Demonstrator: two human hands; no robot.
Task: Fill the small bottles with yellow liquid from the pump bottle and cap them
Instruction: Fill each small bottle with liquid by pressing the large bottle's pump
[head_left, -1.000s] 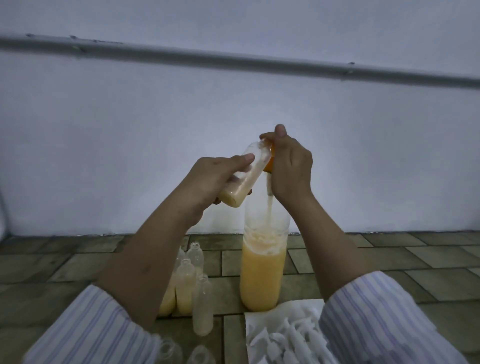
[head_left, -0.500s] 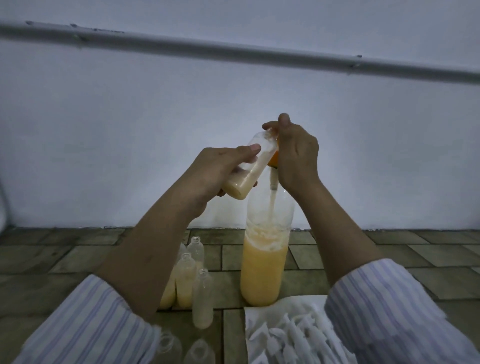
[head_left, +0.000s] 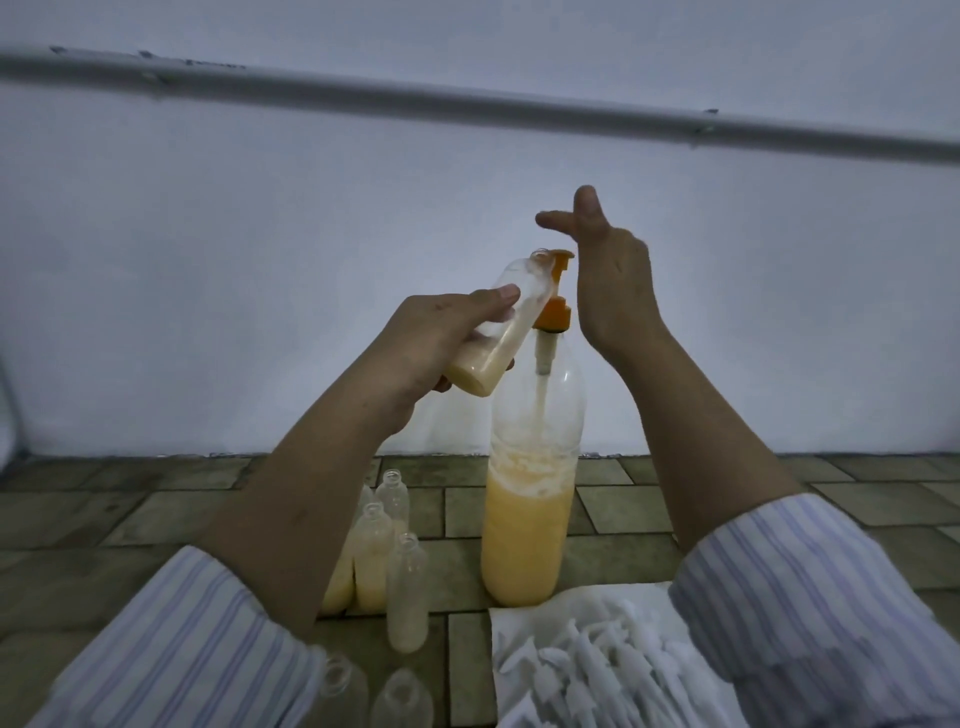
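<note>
A brown tiled floor (head_left: 130, 519) meets a pale wall (head_left: 260, 260) crossed by a grey pipe (head_left: 363, 96). At left, small bottles (head_left: 408, 592) stand grouped, some part-filled with yellow. The left hand (head_left: 431, 343) grips a tilted small bottle (head_left: 498, 332), its mouth at the orange pump spout (head_left: 558, 260). The pump bottle (head_left: 527, 509) stands about half full. The right hand (head_left: 608, 270) hovers beside the pump, fingers straight and spread, holding nothing. What look like white caps (head_left: 597, 670) lie on paper, lower right.
</note>
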